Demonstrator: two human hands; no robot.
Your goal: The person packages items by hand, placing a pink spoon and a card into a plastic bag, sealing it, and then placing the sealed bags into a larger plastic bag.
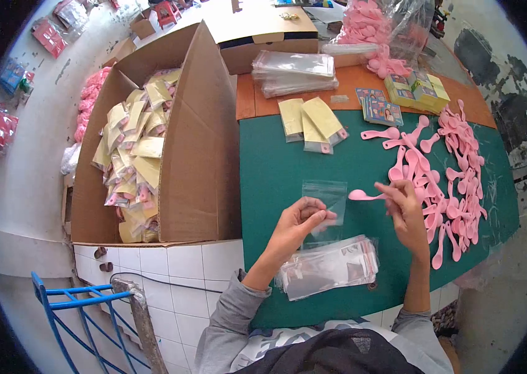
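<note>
My left hand (pixel 304 219) is closed on a clear zip bag (pixel 332 194) above the green table mat (pixel 263 168). A bit of pink shows at its fingertips. To the right, my right hand (pixel 400 206) pinches the handle of a pink spoon (pixel 364 195), whose bowl points left toward the bag. Bag and spoon are apart. Below the hands lies a stack of clear bags (pixel 329 267). Many loose pink spoons (pixel 456 187) are heaped right of my right hand. Packed bags with cream cards (pixel 322 121) lie at the back of the mat.
A large cardboard box (pixel 198 156) with many packed bags stands on the left. Behind the mat are clear bag stacks (pixel 294 65), printed cards (pixel 379 107), yellow card stacks (pixel 422 90) and a bag of pink spoons (pixel 369 25). A blue metal frame (pixel 83 303) stands lower left.
</note>
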